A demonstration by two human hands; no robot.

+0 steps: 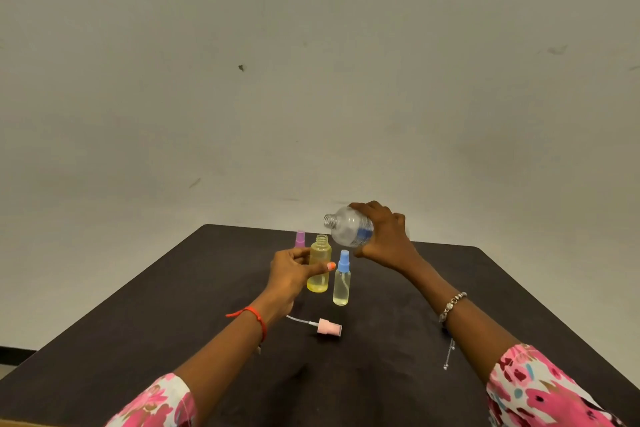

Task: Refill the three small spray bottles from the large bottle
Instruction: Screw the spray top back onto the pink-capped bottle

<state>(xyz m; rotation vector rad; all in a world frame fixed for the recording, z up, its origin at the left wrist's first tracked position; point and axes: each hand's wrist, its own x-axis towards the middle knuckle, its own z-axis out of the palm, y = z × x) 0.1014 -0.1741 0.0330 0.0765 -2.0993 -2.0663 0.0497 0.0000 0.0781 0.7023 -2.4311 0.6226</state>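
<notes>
head view: the left hand [292, 272] has its fingers wrapped around the open yellow bottle [319, 265], which stands upright on the dark table [173, 305]. the right hand [384, 236] grips the large clear bottle [348, 227], tilted with its uncapped mouth toward the left, above and just right of the yellow one. a blue-capped bottle [342, 279] stands just right of the yellow bottle. a purple-capped bottle [300, 239] stands behind the left hand. a pink spray cap [329, 326] lies on its side nearer the camera.

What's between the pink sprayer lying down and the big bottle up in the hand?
In the head view, the blue-capped bottle stands between the pink sprayer and the big bottle.
</notes>
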